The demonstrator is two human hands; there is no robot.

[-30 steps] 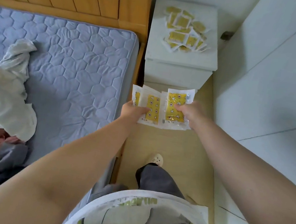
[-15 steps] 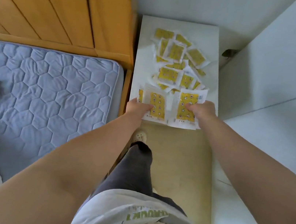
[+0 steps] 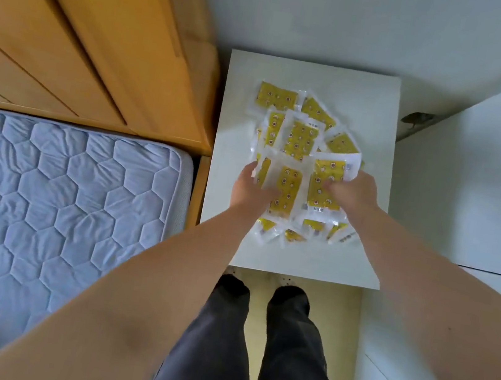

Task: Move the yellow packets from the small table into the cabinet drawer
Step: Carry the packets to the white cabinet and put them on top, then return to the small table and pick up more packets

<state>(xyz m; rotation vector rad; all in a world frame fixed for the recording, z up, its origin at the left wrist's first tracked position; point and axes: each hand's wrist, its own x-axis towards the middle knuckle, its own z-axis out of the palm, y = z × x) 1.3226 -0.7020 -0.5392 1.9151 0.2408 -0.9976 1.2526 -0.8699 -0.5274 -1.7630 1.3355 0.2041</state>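
Here, from a head-worn camera looking straight down, a person stands at a white small table (image 3: 242,107) in the upper middle of the frame. A loose heap of yellow packets (image 3: 301,134) in clear wrappers lies on its top, spreading from the table's centre toward its lower edge.

Both hands hover over the lower half of that heap. The left hand (image 3: 250,190), just left of centre, has its fingers curled round a fan of two or three packets (image 3: 286,188). Their long axis runs from the bottom of the frame toward the top. The right hand (image 3: 351,190), just right of centre, pinches a single packet (image 3: 323,171) by its right edge. It also lies lengthwise up the frame and touches the fan's right side.

The rest of the heap lies directly under the hands and above them in the frame, with a few packets showing below the wrists. Neither hand is plainly nearer to it. Both forearms reach in from the lower corners, nearly straight, converging on the table.

No open drawer shows. White panels (image 3: 470,190) fill the right side, and it cannot be told whether the cabinet drawer is among them. A quilted blue mattress (image 3: 63,194) fills the left and a wooden headboard (image 3: 73,17) the upper left. Dark trouser legs (image 3: 212,347) stand at bottom centre.
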